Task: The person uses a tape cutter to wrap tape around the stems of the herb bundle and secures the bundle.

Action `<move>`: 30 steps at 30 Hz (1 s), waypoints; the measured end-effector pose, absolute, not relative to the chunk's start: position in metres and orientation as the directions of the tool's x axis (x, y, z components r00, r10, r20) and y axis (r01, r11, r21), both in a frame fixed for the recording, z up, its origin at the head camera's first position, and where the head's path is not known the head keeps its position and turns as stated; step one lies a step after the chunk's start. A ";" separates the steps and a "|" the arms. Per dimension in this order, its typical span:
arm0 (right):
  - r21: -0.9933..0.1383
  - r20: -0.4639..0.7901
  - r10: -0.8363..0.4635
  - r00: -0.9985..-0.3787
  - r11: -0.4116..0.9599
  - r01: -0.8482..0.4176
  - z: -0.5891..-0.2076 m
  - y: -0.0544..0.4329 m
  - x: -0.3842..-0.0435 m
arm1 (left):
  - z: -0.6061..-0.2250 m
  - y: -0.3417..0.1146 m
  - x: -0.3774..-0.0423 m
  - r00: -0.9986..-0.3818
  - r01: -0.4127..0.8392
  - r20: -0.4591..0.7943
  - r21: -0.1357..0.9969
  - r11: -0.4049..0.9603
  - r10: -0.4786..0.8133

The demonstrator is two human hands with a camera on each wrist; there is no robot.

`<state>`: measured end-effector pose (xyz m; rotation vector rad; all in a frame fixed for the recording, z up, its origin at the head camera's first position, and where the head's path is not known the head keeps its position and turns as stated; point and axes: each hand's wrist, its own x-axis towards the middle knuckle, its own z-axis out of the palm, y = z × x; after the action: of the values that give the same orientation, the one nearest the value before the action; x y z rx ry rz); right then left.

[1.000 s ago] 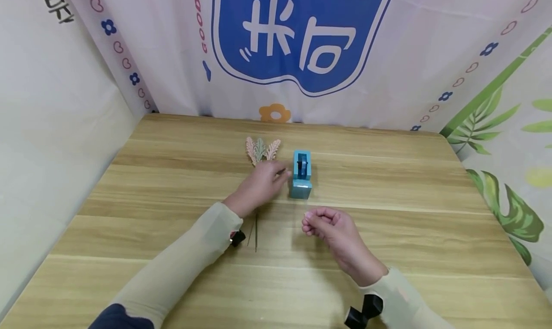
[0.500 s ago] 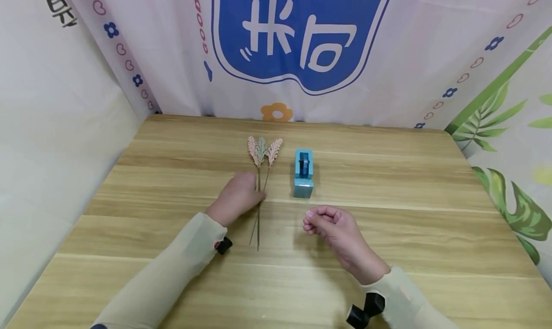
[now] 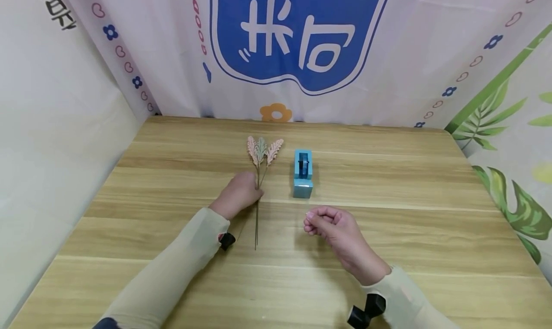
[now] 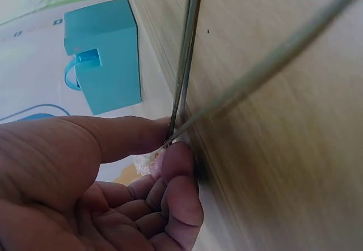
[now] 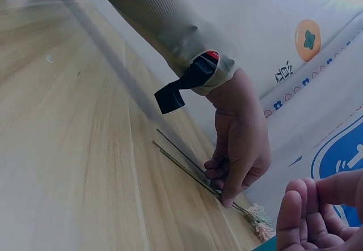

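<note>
Three artificial flower sprigs (image 3: 260, 151), two pink and one grey-green, lie on the table with their heads pointing away from me. My left hand (image 3: 238, 192) pinches their thin stems (image 4: 190, 41) between thumb and index finger. In the left wrist view, one stem slants apart from the others. Right of the flowers stands a teal tape dispenser (image 3: 303, 173) with a blue roll. Just in front of it, my right hand (image 3: 336, 230) has thumb and index finger pinched together on what looks like clear tape (image 3: 308, 205), faint against the wood. The right wrist view shows curled right fingers (image 5: 309, 214).
The wooden table (image 3: 388, 175) extends around both hands. A white printed cloth (image 3: 172, 55) with a blue emblem hangs behind its far edge. A black wrist camera (image 3: 366, 311) is strapped to the right sleeve, and another (image 3: 226, 241) to the left.
My left hand has moved from beside the dispenser leftward and down to the stems and pinched them. The stems have shifted slightly at their lower ends. The right hand has stayed nearly still.
</note>
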<state>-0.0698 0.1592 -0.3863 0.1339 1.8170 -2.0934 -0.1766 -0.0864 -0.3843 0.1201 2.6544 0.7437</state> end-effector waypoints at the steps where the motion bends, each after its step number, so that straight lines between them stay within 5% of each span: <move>1: -0.938 -0.304 -0.208 -0.930 -0.107 0.330 -0.386 0.159 -0.070 | -0.384 -0.087 -0.177 -0.925 -0.023 -0.335 0.523 0.852 0.181; 24: -0.941 -0.292 -0.197 -0.936 -0.115 0.318 -0.385 0.157 -0.068 | -0.386 -0.106 -0.163 -0.950 -0.078 -0.296 0.545 0.835 0.104; 30: -0.941 -0.295 -0.199 -0.934 -0.111 0.321 -0.385 0.156 -0.069 | -0.394 -0.115 -0.161 -0.973 -0.013 -0.196 0.575 0.818 0.123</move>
<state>-0.0687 0.1556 -0.3853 0.1338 1.8236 -2.1077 -0.1607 -0.1147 -0.3944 0.0851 2.7778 0.8818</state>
